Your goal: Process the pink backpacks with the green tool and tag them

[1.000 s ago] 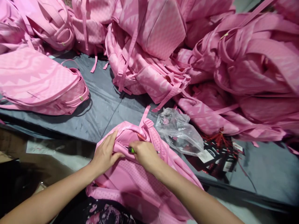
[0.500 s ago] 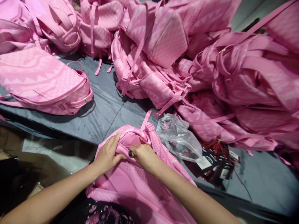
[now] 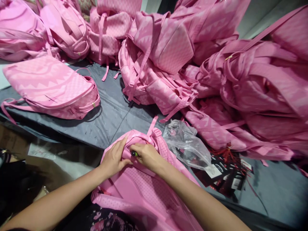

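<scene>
A pink backpack (image 3: 141,189) lies in front of me, back panel up, its top toward the table. My left hand (image 3: 114,158) grips the fabric at the backpack's top edge, fingers curled over it. My right hand (image 3: 146,155) is closed around a small tool with a green and black end (image 3: 134,154), held against the same top edge. The two hands nearly touch. The tool's tip is hidden under my fingers.
A grey cloth-covered table (image 3: 108,118) carries a large heap of pink backpacks (image 3: 216,73) at the back and right. One pink backpack (image 3: 53,89) lies alone on the left. A clear plastic bag (image 3: 187,144) and black-and-red hang tags (image 3: 228,170) lie right of my hands.
My hands have stayed together on the backpack's top edge. The view has shifted slightly, so the table contents sit a little lower and to the right in the picture.
</scene>
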`<state>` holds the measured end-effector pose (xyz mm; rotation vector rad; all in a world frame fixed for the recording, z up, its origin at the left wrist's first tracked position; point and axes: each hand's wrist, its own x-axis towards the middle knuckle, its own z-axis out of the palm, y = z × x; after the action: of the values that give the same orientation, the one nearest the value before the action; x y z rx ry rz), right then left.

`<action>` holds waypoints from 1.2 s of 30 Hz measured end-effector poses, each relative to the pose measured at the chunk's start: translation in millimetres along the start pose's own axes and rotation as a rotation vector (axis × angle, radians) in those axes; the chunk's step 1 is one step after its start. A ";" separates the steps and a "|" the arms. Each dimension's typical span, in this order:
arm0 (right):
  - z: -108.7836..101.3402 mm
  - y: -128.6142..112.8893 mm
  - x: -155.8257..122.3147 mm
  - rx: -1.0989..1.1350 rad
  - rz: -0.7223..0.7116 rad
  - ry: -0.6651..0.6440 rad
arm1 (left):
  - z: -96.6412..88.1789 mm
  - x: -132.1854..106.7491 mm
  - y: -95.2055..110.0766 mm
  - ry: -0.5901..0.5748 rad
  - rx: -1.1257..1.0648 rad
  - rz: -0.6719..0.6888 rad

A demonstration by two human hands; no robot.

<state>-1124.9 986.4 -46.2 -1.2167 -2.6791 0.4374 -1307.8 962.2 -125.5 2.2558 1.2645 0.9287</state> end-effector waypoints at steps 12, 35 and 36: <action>-1.4 -20.0 -0.1 0.110 0.345 -0.012 | -1.9 -0.5 3.2 0.016 0.013 0.026; -1.3 -59.5 -1.2 0.053 0.934 0.284 | 8.8 -14.0 14.4 -0.035 -0.266 -0.036; -1.9 -62.0 3.2 0.066 0.943 0.275 | 9.6 -15.9 12.6 -0.038 -0.273 -0.055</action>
<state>-1170.3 950.5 -23.8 -2.2614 -1.7089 0.4084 -1299.4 942.0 -130.2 2.0079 1.1038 0.9695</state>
